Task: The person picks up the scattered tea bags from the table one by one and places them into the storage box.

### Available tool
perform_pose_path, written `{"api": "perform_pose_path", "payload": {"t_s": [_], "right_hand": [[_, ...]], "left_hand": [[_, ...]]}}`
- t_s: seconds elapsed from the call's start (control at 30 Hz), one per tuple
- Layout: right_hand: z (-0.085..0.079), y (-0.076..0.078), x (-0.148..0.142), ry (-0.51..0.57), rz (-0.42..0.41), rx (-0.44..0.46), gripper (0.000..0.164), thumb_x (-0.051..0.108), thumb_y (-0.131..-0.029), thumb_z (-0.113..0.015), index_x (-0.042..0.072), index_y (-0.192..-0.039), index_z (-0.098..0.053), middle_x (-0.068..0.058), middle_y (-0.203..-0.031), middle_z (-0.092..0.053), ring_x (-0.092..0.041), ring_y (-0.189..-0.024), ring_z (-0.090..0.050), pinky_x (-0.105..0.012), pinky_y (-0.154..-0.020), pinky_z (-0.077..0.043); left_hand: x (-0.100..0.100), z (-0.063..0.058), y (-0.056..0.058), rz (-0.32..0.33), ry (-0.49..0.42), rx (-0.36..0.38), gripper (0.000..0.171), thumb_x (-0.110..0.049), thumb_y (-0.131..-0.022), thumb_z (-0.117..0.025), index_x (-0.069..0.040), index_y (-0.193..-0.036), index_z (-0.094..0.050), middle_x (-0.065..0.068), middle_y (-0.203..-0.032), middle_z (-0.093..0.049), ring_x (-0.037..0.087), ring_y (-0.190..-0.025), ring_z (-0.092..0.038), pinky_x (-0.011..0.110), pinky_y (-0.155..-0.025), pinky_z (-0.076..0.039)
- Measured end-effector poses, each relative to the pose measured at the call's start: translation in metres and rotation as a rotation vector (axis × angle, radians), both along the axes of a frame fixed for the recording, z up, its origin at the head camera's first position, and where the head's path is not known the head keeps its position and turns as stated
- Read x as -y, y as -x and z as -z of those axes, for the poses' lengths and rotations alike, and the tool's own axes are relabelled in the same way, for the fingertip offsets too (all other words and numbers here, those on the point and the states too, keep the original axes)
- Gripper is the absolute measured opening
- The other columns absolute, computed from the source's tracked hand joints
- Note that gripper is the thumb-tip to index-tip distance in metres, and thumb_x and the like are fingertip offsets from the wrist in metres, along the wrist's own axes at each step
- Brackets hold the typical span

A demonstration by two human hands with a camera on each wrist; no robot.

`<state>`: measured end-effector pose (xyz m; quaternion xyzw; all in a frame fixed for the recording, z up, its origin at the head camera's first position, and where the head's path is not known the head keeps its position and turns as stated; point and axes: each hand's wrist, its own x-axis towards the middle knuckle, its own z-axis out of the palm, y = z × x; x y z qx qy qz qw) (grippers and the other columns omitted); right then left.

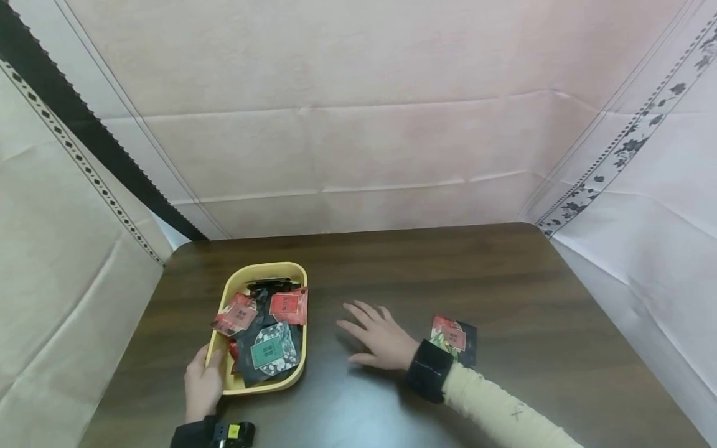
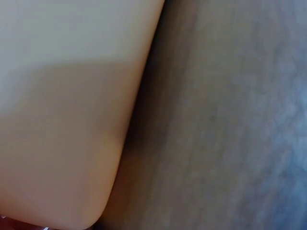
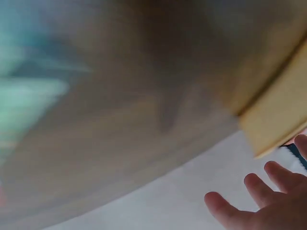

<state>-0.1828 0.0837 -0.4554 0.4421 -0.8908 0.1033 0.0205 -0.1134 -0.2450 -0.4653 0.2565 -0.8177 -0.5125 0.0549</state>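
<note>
At the left of the table, a yellow plastic basket [image 1: 305,354] is heaped with small packets. Among them are red ones [image 1: 288,305] and a dark packet with a green label [image 1: 267,352]. My left hand [image 1: 203,384] grips the basket's near-left rim, its thumb over the edge. The basket's wall [image 2: 62,143] fills much of the left wrist view, and the left hand is hidden there. Over the table to the right of the basket, my right hand [image 1: 383,339] has its fingers spread and holds nothing. Its fingers [image 3: 261,191] appear near the basket in the right wrist view.
One red and dark packet [image 1: 456,339] lies on the brown table [image 1: 358,267], partly behind the right wrist. Pale cloth [image 1: 358,143] hangs behind the table and at both sides. A blurred green patch [image 3: 29,105] shows at the left of the right wrist view.
</note>
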Motion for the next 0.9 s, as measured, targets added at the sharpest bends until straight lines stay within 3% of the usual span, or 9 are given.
{"api": "perform_pose_path", "payload": {"t_s": [0.17,0.4,0.57,0.77,0.9], "right_hand": [[0.017,-0.018,-0.06,0.012,0.057,0.082,0.069,0.052,-0.081,-0.059,0.014,-0.136,-0.042,-0.015,-0.145,-0.027,-0.034,-0.132,-0.021,-0.064,-0.092,-0.027],[0.023,-0.039,-0.117,-0.103,0.151,0.125,0.08,0.06,-0.07,-0.066,0.021,-0.136,-0.043,-0.012,-0.144,-0.03,-0.034,-0.13,-0.023,-0.065,-0.09,-0.026],[0.018,-0.041,-0.126,-0.138,0.207,0.188,0.08,0.042,-0.06,-0.077,0.023,-0.132,-0.047,-0.01,-0.139,-0.036,-0.035,-0.125,-0.028,-0.065,-0.082,-0.035],[0.017,-0.035,-0.12,-0.156,0.181,0.163,0.072,0.029,-0.059,-0.076,0.017,-0.126,-0.053,-0.01,-0.127,-0.043,-0.031,-0.115,-0.035,-0.056,-0.083,-0.038],[0.018,-0.033,-0.116,-0.139,0.152,0.144,0.063,0.019,-0.057,-0.076,0.013,-0.116,-0.056,-0.006,-0.112,-0.045,-0.026,-0.101,-0.038,-0.043,-0.075,-0.042]], "left_hand": [[0.001,0.0,0.0,0.009,-0.019,-0.002,0.047,-0.019,-0.099,-0.026,0.013,-0.133,-0.03,0.034,-0.13,-0.036,0.042,-0.114,-0.039,0.054,-0.093,-0.033],[0.002,0.001,0.001,0.02,-0.001,-0.003,0.048,-0.02,-0.099,-0.026,0.014,-0.133,-0.03,0.035,-0.129,-0.037,0.042,-0.111,-0.041,0.054,-0.09,-0.035],[0.003,0.001,0.0,0.005,0.014,0.014,0.046,-0.019,-0.099,-0.028,0.012,-0.132,-0.034,0.033,-0.124,-0.043,0.039,-0.104,-0.048,0.039,-0.075,-0.046],[0.003,0.002,0.001,0.001,-0.011,0.007,0.047,-0.022,-0.099,-0.029,0.011,-0.132,-0.034,0.033,-0.124,-0.043,0.037,-0.103,-0.048,0.024,-0.067,-0.044],[0.003,0.002,0.001,0.003,0.0,-0.003,0.046,-0.021,-0.099,-0.029,0.012,-0.131,-0.035,0.033,-0.123,-0.044,0.037,-0.102,-0.048,0.014,-0.061,-0.037]]}}
